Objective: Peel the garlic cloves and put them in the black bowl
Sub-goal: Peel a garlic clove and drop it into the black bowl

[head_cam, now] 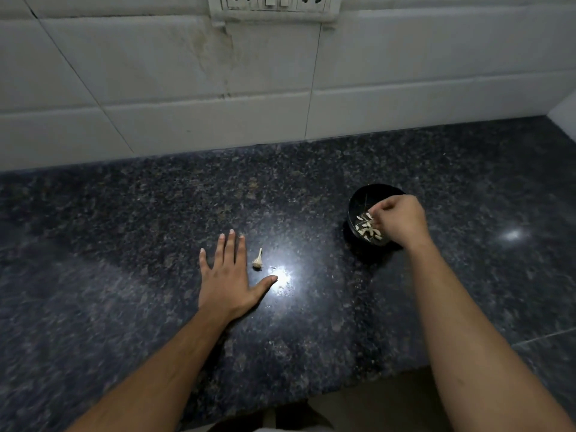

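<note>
Head view: the left hand (229,280) lies flat, palm down, on the dark speckled table (124,229), its fingers (231,244) straight and spread, holding nothing. Just beside its forefinger, not touching it, lies a garlic stalk (258,259) with its root end toward the person. Small flakes of skin (282,286) lie near the thumb, in a bright glare on the stone.

The black bowl (364,198) stands well to the right on the table. It contains a heap of peeled garlic cloves (367,227). The right hand (400,219) is over the bowl's near right side, fingers curled with the tips down among the cloves; whether they pinch a clove cannot be told.

Behind the table rises a white tiled wall (156,73) with a socket panel (274,4) at the top edge.
</note>
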